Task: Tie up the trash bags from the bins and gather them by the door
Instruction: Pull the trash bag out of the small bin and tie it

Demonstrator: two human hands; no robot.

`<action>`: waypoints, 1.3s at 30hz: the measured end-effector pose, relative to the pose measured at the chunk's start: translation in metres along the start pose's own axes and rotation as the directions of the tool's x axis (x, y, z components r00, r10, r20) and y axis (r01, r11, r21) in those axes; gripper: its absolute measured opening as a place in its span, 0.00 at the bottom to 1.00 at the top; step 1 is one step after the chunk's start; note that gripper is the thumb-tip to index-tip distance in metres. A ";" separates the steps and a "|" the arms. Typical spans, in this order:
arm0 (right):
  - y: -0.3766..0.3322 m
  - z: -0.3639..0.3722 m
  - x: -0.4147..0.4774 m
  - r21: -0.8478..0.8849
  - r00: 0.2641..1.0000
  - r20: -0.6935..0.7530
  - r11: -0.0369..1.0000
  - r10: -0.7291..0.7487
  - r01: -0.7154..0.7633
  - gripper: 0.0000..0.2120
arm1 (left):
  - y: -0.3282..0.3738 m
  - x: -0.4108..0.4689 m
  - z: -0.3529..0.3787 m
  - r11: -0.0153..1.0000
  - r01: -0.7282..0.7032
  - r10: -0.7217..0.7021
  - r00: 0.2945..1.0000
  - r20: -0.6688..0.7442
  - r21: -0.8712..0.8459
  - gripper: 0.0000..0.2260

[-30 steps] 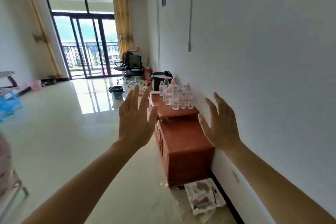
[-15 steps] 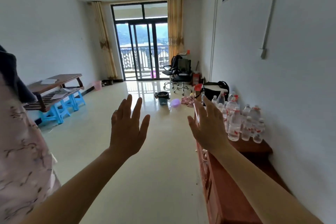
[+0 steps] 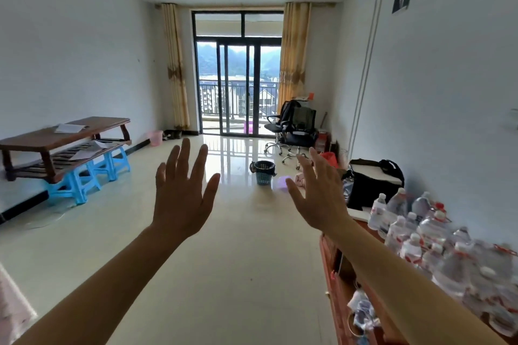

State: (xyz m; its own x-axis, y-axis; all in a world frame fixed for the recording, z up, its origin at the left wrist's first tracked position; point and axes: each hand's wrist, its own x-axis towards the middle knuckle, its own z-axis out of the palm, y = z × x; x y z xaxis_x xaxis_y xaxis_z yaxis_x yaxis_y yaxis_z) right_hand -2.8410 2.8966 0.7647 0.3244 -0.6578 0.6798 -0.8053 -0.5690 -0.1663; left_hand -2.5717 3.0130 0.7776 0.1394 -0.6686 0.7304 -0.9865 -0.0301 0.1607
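Head view: both hands are raised with fingers spread, the left hand point(image 3: 181, 199) and right hand point(image 3: 319, 196) holding nothing. Well beyond them on the floor point(image 3: 229, 260) stands a blue lattice bin point(image 3: 264, 172) lined with a dark trash bag point(image 3: 259, 165); its contents cannot be seen. Water bottles point(image 3: 420, 232) crowd the counter point(image 3: 372, 300) at right.

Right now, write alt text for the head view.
Two bare hands, left hand and right hand, raised open and empty in a long room. Ahead, a blue bin stands on the floor before the balcony door.
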 end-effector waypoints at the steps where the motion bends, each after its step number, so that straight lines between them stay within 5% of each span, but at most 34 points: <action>1: 0.007 0.011 0.028 -0.021 1.000 -0.022 1.000 0.008 -0.009 0.29 | -0.008 0.028 0.017 1.000 0.000 0.000 1.000 -0.001 -0.011 0.29; 20: 0.257 0.361 0.424 -0.064 0.982 -0.091 0.983 0.167 -0.173 0.36 | -0.077 0.451 0.464 0.983 -0.097 0.110 0.992 0.070 -0.157 0.30; 30: 0.289 0.588 0.649 -0.020 0.999 0.000 0.999 0.038 -0.038 0.36 | -0.213 0.621 0.672 0.993 -0.002 0.012 0.996 0.087 -0.114 0.30; 39: 0.348 0.771 0.852 -0.099 0.997 0.020 0.992 0.077 -0.075 0.36 | -0.334 0.818 0.859 0.993 0.035 -0.015 0.985 0.172 -0.116 0.32</action>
State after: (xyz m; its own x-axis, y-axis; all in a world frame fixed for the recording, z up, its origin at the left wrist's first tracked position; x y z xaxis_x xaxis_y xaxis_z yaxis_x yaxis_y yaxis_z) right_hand -2.4626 1.7577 0.7350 0.2714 -0.7093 0.6506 -0.8724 -0.4668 -0.1450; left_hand -2.2013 1.8375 0.7512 0.1370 -0.7860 0.6028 -0.9646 0.0326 0.2617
